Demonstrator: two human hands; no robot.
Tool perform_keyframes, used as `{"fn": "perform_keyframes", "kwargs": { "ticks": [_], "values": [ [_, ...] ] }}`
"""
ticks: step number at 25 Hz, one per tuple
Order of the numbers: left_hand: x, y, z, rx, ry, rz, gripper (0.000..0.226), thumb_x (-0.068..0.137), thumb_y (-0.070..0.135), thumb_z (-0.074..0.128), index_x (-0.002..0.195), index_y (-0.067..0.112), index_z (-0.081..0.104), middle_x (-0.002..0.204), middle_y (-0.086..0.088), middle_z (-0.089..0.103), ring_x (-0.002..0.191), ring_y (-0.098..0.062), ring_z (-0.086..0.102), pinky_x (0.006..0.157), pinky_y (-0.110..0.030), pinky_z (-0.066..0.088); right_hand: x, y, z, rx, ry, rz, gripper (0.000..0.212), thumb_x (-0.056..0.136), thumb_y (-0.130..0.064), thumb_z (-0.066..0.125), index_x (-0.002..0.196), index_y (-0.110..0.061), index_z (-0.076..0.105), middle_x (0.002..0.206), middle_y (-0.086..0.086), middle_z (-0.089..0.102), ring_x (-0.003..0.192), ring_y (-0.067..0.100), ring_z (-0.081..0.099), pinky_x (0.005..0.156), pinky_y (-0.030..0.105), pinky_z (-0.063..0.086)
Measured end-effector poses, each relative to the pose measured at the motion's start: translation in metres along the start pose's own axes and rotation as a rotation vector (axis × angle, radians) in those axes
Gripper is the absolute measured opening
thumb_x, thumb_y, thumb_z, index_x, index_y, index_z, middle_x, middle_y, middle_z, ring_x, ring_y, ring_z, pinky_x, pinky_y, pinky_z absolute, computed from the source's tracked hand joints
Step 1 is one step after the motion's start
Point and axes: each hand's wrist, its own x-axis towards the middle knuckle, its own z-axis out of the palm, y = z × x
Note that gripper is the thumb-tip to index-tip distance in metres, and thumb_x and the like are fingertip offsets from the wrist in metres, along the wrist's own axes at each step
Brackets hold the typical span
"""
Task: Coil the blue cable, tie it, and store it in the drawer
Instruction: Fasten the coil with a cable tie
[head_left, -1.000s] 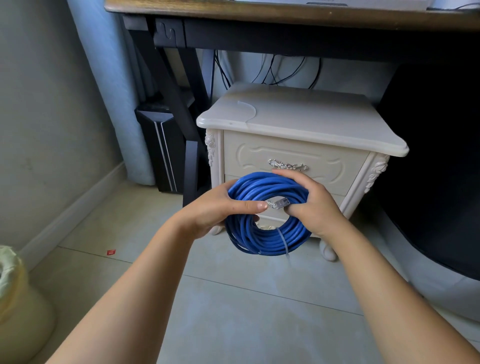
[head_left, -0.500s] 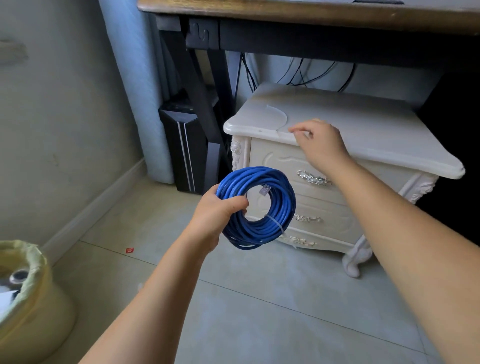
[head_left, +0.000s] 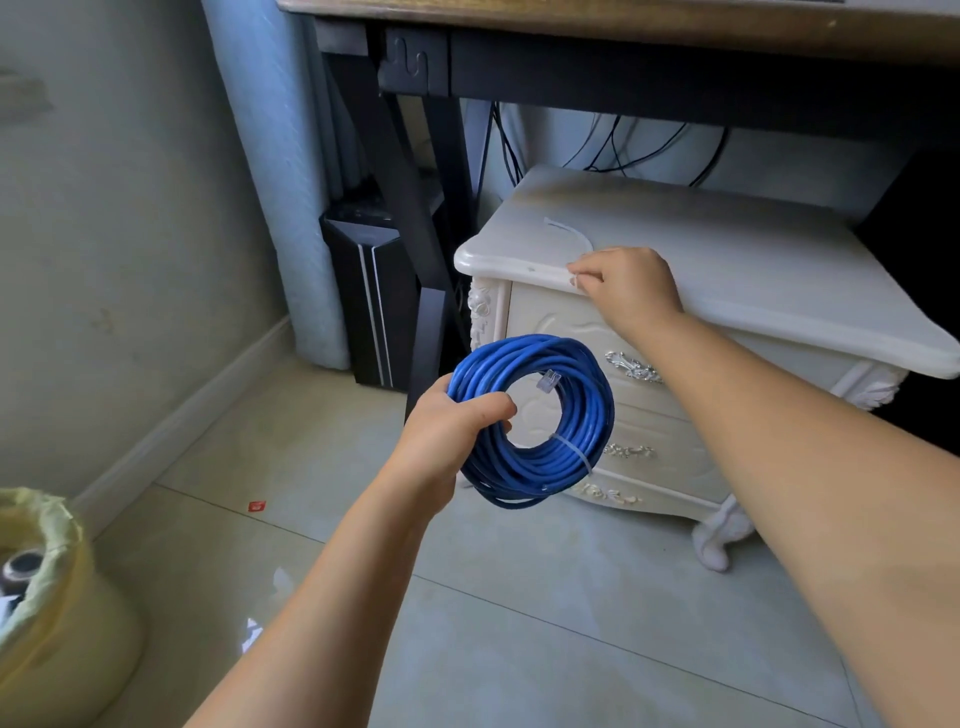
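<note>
Head view: left hand (head_left: 447, 436) gripped the coiled cable (head_left: 571, 457); right hand (head_left: 628, 286) pinched a tie (head_left: 571, 231) at the cabinet (head_left: 727, 249) edge, up-right of it.

L hand (head_left: 447, 431) & R hand (head_left: 631, 288) both bare, forearms (head_left: 332, 597) bare up to frame edge.

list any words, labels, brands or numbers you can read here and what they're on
No text can be read in this view.
Red scrap on the floor: a pale mark, too small to read.
Blue cable: no legible print on its jacket.
White tie on the nightstand: no print visible.
Black tower: no legible label.
</note>
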Motion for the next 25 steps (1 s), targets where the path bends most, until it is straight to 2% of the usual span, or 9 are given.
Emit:
{"fn": "perform_keyframes", "kwargs": {
  "ticks": [2,3,6,8,11,15,19,22,25],
  "values": [
    [0.001,-0.002,0.001,-0.003,0.016,-0.016,0.029,0.073,0.012,0.071,0.100,0.012,0.063,0.074,-0.005,0.064,0.074,-0.022,0.065,0.083,-0.046,0.056,-0.015,-0.008,-0.006,0.017,0.117,-0.050,0.022,0.092,-0.024,0.061,0.108,-0.018,0.075,0.111,0.002,0.073,0.105,0.024,0.063,0.087,0.029,0.044],
    [0.002,-0.002,0.001,-0.009,0.023,-0.025,0.029,0.074,0.012,0.071,0.102,0.012,0.063,0.075,-0.005,0.064,0.075,-0.022,0.066,0.081,-0.044,0.056,-0.025,-0.015,-0.013,0.106,0.182,-0.053,0.020,0.093,-0.024,0.061,0.104,-0.018,0.076,0.103,0.000,0.075,0.094,0.023,0.065,0.080,0.027,0.045],
    [-0.002,-0.005,0.006,-0.051,0.029,-0.057,0.024,0.078,0.011,0.069,0.101,0.012,0.063,0.075,-0.005,0.062,0.073,-0.020,0.065,0.073,-0.039,0.054,-0.068,-0.041,-0.048,0.733,0.221,0.058,0.013,0.096,-0.018,0.056,0.097,-0.019,0.069,0.089,-0.002,0.073,0.063,0.015,0.067,0.060,0.021,0.048],
    [-0.006,-0.007,0.012,-0.080,0.031,-0.078,0.024,0.078,0.011,0.068,0.101,0.011,0.063,0.076,-0.005,0.061,0.071,-0.019,0.064,0.070,-0.037,0.053,-0.105,-0.052,-0.075,1.027,0.192,0.074,0.015,0.100,-0.014,0.050,0.095,-0.018,0.064,0.083,0.003,0.072,0.064,0.018,0.068,0.057,0.023,0.051],
    [-0.012,-0.010,0.023,-0.117,0.020,-0.096,0.022,0.078,0.011,0.068,0.099,0.010,0.062,0.080,-0.008,0.061,0.068,-0.017,0.064,0.064,-0.033,0.052,-0.153,-0.054,-0.100,1.216,0.134,0.062,0.019,0.103,-0.013,0.043,0.095,-0.017,0.060,0.073,0.002,0.067,0.062,0.020,0.063,0.057,0.025,0.049],
    [-0.028,-0.011,0.039,-0.176,0.005,-0.107,0.028,0.080,0.009,0.068,0.107,0.007,0.061,0.084,-0.009,0.061,0.072,-0.018,0.065,0.059,-0.030,0.054,-0.192,-0.044,-0.108,1.172,0.050,0.136,0.020,0.102,-0.013,0.043,0.092,-0.016,0.060,0.062,-0.004,0.061,0.052,0.015,0.051,0.051,0.023,0.044],
    [-0.038,-0.013,0.049,-0.172,0.008,-0.097,0.037,0.079,0.011,0.070,0.114,0.006,0.060,0.085,-0.008,0.064,0.075,-0.018,0.067,0.067,-0.032,0.056,-0.214,-0.034,-0.106,0.982,0.078,0.164,0.021,0.102,-0.013,0.045,0.089,-0.019,0.061,0.059,-0.005,0.060,0.050,0.014,0.048,0.049,0.022,0.042],
    [-0.048,-0.015,0.056,-0.136,0.000,-0.088,0.038,0.078,0.012,0.071,0.114,0.007,0.061,0.085,-0.008,0.065,0.077,-0.019,0.067,0.071,-0.035,0.055,-0.225,-0.033,-0.097,0.911,0.084,0.177,0.022,0.102,-0.013,0.045,0.090,-0.020,0.061,0.064,-0.004,0.062,0.057,0.016,0.055,0.056,0.028,0.050],
    [-0.062,-0.016,0.066,-0.104,-0.047,-0.089,0.029,0.079,0.009,0.070,0.107,0.005,0.063,0.081,-0.008,0.064,0.073,-0.017,0.067,0.070,-0.034,0.053,-0.233,-0.035,-0.083,0.873,0.048,0.166,0.020,0.103,-0.011,0.043,0.091,-0.017,0.059,0.073,-0.001,0.064,0.067,0.018,0.062,0.074,0.035,0.055]
  ]
}}
